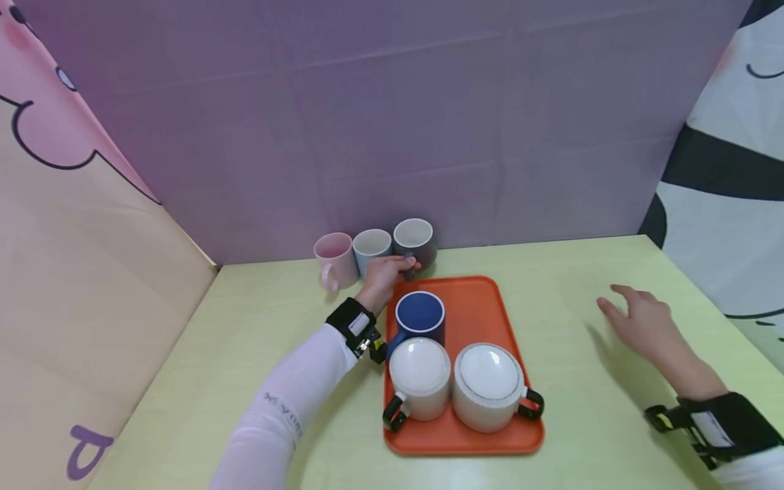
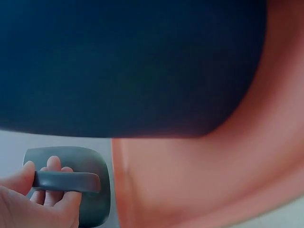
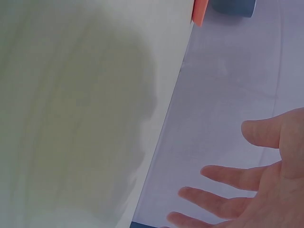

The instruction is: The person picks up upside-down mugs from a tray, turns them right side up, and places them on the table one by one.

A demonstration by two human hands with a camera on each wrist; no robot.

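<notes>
Nearest the camera, two white cups [image 1: 456, 384] sit upside down on the orange tray [image 1: 484, 303], with a blue mug [image 1: 419, 316] standing upright just behind them. The tray lies on the pale green worktop [image 1: 569, 408].

Past the tray, by the purple wall, three mugs stand in a row: a pink mug [image 1: 335, 260], a light blue mug [image 1: 371, 246] and a grey mug [image 1: 415, 241]. The left hand [image 1: 386, 278] reaches over to the grey mug. In the left wrist view its fingers [image 2: 53, 166] are curled through the grey handle [image 2: 66, 180] and the thumb presses on the outside, so the hand has a firm hold of it. The blue mug and the tray are just beside these fingers, on the near side.

The right hand [image 1: 640, 323] hovers over the worktop, well apart from the tray. Its fingers [image 3: 223, 175] are spread wide and hold nothing.

The grey mug looks hard and smooth, like pottery. It is likely a bit heavy for its size, it could slip, and it would break if dropped. The handle looks like the best place to hold it, and it stands very close to the light blue mug, so a bump could knock that one.
</notes>
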